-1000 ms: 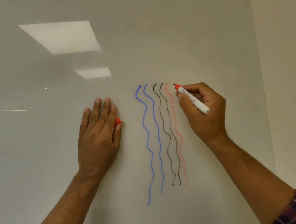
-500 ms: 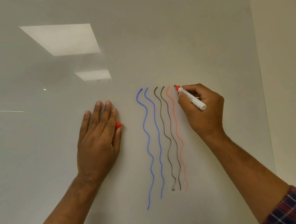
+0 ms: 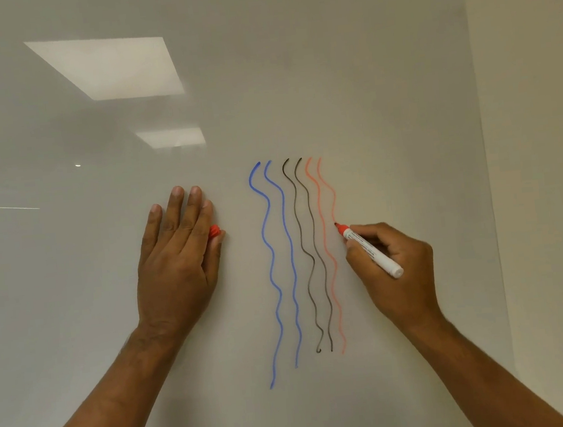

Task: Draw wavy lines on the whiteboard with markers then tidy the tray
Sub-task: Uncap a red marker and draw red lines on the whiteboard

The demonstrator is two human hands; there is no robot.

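While the second red line [image 3: 332, 194] was run partway down the whiteboard [image 3: 381, 83], the marker [image 3: 370, 252] was gripped pen-fashion in the right hand [image 3: 395, 271], tip on the surface; the left hand [image 3: 177, 257] was spread flat, likely for steadiness, the cap [image 3: 214, 231] pinched by its thumb.

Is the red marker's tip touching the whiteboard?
Touching. The head view shows the red marker tip meeting the whiteboard exactly where the unfinished second red line ends.
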